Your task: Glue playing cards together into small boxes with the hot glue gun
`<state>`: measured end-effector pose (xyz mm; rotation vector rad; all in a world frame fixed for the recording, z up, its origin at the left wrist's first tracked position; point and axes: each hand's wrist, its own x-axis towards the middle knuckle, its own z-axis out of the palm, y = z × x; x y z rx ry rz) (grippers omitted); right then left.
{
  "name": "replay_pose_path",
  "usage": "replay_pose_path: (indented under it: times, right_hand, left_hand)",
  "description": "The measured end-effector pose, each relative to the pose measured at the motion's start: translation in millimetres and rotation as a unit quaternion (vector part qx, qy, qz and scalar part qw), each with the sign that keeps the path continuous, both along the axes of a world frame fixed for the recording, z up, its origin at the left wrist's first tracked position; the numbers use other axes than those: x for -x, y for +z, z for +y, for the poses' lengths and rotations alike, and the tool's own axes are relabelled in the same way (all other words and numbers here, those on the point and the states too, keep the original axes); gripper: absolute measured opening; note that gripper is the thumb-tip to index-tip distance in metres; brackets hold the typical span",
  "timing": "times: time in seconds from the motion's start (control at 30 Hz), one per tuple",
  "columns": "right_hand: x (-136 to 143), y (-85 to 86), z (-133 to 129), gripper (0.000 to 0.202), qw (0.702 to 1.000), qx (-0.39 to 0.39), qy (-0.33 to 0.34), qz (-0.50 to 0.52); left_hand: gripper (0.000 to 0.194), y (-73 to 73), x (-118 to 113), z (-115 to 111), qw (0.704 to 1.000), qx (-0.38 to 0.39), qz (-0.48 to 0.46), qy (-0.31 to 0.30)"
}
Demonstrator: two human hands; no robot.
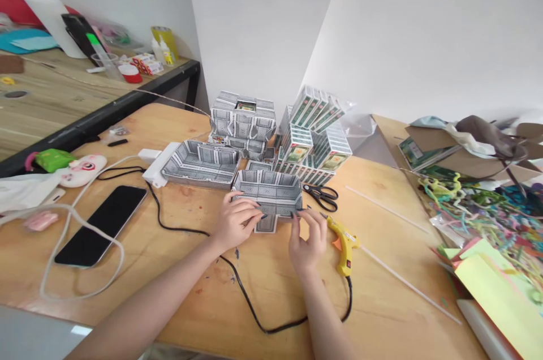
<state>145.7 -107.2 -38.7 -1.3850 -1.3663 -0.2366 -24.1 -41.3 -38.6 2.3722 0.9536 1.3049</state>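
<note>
A grey patterned open box made of playing cards [269, 190] lies on the table between my hands. My left hand [238, 219] grips its near left edge, fingers bent. At its near right corner, my right hand [308, 238] has thumb and fingers closed on the edge. One card [265, 225] sticks out from the near side. A second open card box [201, 163] sits to the left, and a larger card structure [242, 116] stands behind. The yellow glue gun [345, 244] lies right of my right hand, beyond which black scissors [323, 197] rest near the box.
Stacked card packs [311, 150] stand behind the scissors. A phone [102, 227], white cable and power strip [160, 165] are at the left. A black cord runs across the table near my forearms. Colourful pipe cleaners [487, 207] and paper [500, 292] lie at the right.
</note>
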Motion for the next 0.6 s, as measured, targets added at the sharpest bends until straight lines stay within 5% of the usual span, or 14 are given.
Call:
replay_pose_path:
  times: [0.13, 0.27, 0.37, 0.47, 0.6]
  right_hand:
    - [-5.1, -5.9, 1.8, 0.015, 0.978, 0.023, -0.084, 0.191]
    - [-5.0, -13.8, 10.3, 0.026, 0.912, 0.091, 0.043, 0.398]
    - [-3.3, -15.8, 14.5, 0.041, 0.875, 0.127, 0.156, 0.441]
    - [-1.5, -15.2, 15.2, 0.065, 0.851, 0.142, 0.259, 0.435]
    - [-0.6, -13.8, 11.8, 0.073, 0.826, 0.152, 0.329, 0.432]
  left_hand:
    - [0.011, 4.0, 6.7, 3.4, 0.995, 0.042, -0.081, 0.025]
    - [0.012, 9.4, 11.9, 6.0, 0.977, 0.129, -0.168, 0.019]
    - [0.013, 11.3, 17.9, 6.7, 0.943, 0.229, -0.24, 0.013]
    - [0.021, 12.2, 24.7, 6.8, 0.869, 0.351, -0.348, 0.008]
    - [0.029, 13.1, 26.1, 7.1, 0.711, 0.538, -0.452, -0.032]
